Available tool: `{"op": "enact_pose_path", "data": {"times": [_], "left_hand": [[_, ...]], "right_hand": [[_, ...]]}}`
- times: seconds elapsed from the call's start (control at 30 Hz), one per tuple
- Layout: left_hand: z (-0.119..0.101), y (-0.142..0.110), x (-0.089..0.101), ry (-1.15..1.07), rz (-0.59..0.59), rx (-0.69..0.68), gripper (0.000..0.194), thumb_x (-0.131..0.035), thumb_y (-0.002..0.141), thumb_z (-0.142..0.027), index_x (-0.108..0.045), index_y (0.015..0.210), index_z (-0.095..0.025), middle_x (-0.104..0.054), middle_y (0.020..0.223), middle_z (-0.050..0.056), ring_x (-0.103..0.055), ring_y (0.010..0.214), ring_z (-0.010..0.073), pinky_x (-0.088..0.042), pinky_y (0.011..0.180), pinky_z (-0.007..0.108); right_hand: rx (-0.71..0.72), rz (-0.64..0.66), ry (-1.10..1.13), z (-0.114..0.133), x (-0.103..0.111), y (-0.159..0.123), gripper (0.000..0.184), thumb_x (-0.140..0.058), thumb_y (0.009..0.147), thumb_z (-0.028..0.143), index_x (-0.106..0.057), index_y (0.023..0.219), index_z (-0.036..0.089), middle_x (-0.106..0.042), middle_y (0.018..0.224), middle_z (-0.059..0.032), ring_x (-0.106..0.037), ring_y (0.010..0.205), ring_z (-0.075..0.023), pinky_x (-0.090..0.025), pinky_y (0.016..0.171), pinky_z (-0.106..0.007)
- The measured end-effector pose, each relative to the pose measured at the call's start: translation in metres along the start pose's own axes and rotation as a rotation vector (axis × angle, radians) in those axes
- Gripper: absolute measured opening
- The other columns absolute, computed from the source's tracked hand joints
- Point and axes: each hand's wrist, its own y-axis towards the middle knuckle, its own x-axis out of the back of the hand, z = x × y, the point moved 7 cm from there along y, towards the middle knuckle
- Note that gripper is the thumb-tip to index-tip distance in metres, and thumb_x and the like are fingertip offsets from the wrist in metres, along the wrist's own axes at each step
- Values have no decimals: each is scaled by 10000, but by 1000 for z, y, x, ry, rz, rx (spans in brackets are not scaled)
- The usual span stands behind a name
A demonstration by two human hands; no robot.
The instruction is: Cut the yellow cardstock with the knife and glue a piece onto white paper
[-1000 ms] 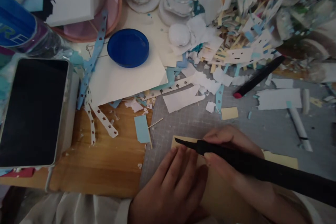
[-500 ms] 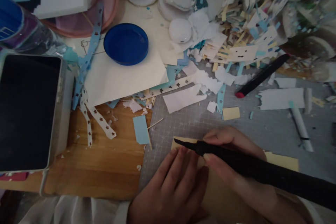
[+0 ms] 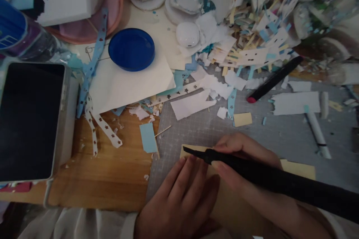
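Over the gray mat (image 3: 174, 134), I see the right hand (image 3: 246, 168) clamped on a black knife (image 3: 252, 171). The left hand (image 3: 179, 201), fingers together, presses yellow paper (image 3: 232, 205).

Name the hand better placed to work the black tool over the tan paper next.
Right, likely: the right hand grips the black tool, its tip above the tan paper, on which the left hand rests.

Dim, muted light, soft shadows beneath the hands, smeary blur toward the upper right corner.
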Motion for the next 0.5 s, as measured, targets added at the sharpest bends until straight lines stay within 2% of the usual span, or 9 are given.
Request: {"op": "enact_pose_path", "data": {"times": [0.5], "left_hand": [[0, -1, 2, 13, -46, -3, 599, -469, 891, -623, -538, 1314, -205, -595, 1313, 107, -459, 1300, 323, -240, 1131, 448]], "right_hand": [[19, 31, -6, -3, 7, -2, 61, -615, 841, 246, -560, 814, 255, -643, 710, 32, -627, 609, -127, -492, 479, -213]]}}
